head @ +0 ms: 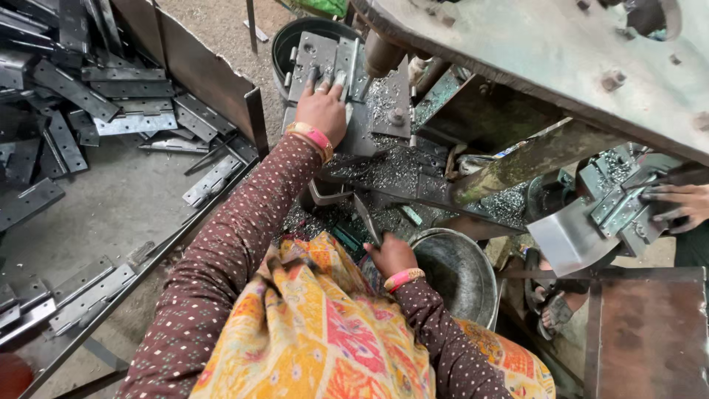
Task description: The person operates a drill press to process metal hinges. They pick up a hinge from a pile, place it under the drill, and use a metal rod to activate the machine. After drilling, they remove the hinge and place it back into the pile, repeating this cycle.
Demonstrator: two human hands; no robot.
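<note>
The left hand (323,109) reaches forward, arm stretched out, fingers spread flat on a grey metal plate (325,55) lying on the press bed (384,159) beneath the ram (382,53). The right hand (390,255) sits close to the body, closed on a thin metal strip (367,218) that points up over the filings. A steel bowl (458,270) stands just beside it. Cut plates (103,103) are heaped at far left. Another person's hand (676,207) holds parts at right.

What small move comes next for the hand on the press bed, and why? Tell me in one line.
Probably slide the flat metal piece under the left hand toward the punch: the fingers press it flat on the bed just left of the punch, while the right hand holds a thin metal strip lower down.
</note>
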